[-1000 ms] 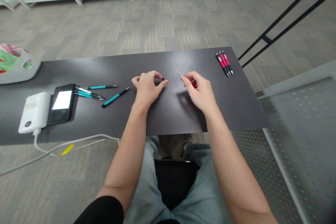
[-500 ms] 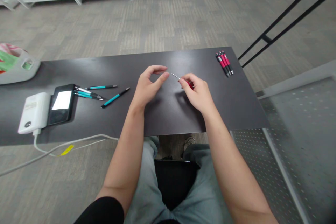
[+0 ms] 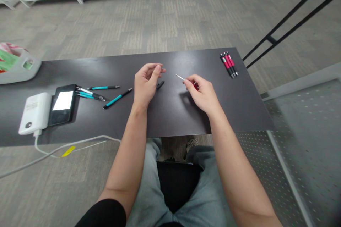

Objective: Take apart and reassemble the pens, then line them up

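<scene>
My right hand (image 3: 199, 90) is closed around a red pen barrel (image 3: 196, 86), mostly covered by the fingers. A thin pale refill (image 3: 180, 77) sticks out of its front end, pointing left toward my other hand. My left hand (image 3: 147, 81) is raised over the table with thumb and forefinger pinched; a tiny dark piece shows at the fingertips, too small to name. Beside that hand a black pen tip piece (image 3: 160, 85) lies on the dark table (image 3: 176, 120), partly hidden behind the hand.
Several red and black pens (image 3: 228, 64) lie together at the back right. On the left are loose turquoise pens (image 3: 117, 98), a black phone-like device (image 3: 63, 104), a white power bank (image 3: 35, 113) with a cable (image 3: 80, 140), and a white basket (image 3: 22, 65).
My left hand has drawn back left from the refill and its fingers have closed into a pinch. The refill's end looks smoother now. The black tip piece has come into view.
</scene>
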Demonstrator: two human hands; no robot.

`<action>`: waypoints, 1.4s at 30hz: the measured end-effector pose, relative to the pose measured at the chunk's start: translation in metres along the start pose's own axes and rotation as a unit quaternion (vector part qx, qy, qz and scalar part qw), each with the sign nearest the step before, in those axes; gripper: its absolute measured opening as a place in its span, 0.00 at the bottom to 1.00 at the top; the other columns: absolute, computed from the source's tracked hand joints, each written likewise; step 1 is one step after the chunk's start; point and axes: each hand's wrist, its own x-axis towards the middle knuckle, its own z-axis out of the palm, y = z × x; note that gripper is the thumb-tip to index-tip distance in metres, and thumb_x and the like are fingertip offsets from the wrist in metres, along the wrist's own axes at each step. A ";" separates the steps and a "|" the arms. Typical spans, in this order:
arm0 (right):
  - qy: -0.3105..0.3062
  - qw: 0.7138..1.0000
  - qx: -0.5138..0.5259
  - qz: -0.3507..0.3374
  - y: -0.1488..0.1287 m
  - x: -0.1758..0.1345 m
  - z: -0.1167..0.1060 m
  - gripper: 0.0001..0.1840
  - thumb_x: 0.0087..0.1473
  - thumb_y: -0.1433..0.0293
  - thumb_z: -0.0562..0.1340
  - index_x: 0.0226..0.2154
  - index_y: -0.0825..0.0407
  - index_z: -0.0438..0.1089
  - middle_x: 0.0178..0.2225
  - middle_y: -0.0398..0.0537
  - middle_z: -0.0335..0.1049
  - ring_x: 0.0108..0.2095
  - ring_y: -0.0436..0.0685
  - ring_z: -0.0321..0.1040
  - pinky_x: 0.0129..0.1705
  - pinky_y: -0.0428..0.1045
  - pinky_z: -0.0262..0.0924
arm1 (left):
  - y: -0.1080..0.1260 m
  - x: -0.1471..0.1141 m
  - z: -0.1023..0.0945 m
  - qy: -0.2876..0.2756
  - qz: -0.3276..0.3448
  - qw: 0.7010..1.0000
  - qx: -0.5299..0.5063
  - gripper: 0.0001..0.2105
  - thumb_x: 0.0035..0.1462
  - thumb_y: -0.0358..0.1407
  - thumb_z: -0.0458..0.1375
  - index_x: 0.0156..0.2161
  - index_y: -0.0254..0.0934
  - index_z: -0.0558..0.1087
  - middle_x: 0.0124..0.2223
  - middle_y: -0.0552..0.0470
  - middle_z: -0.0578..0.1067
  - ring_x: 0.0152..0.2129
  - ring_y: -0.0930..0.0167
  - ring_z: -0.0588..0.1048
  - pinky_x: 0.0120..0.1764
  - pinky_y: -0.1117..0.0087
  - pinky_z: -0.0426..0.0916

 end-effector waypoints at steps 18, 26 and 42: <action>0.011 1.000 -0.026 0.006 0.004 -0.001 -0.006 0.11 0.73 0.58 0.67 0.39 0.44 0.78 0.35 0.45 0.80 0.36 0.60 0.71 0.47 0.56 0.67 | 0.011 -0.017 -0.005 -0.189 0.038 0.915 0.356 0.10 0.71 0.37 0.67 0.54 0.53 0.85 0.59 0.49 0.89 0.63 0.48 0.76 0.70 0.38 0.55; 0.011 1.000 -0.027 0.012 0.008 0.000 -0.007 0.11 0.72 0.56 0.68 0.40 0.43 0.78 0.35 0.45 0.80 0.36 0.61 0.71 0.47 0.56 0.67 | 0.010 -0.009 -0.041 -0.254 -0.015 0.903 0.347 0.22 0.71 0.36 0.64 0.67 0.54 0.82 0.76 0.49 0.80 0.74 0.51 0.72 0.72 0.42 0.59; 0.007 0.999 -0.035 0.018 0.008 0.001 -0.005 0.12 0.72 0.55 0.68 0.39 0.44 0.79 0.34 0.45 0.79 0.36 0.61 0.71 0.45 0.55 0.66 | 0.001 -0.007 -0.037 -0.247 0.002 0.894 0.375 0.22 0.70 0.43 0.71 0.68 0.54 0.85 0.60 0.43 0.83 0.61 0.48 0.75 0.66 0.43 0.63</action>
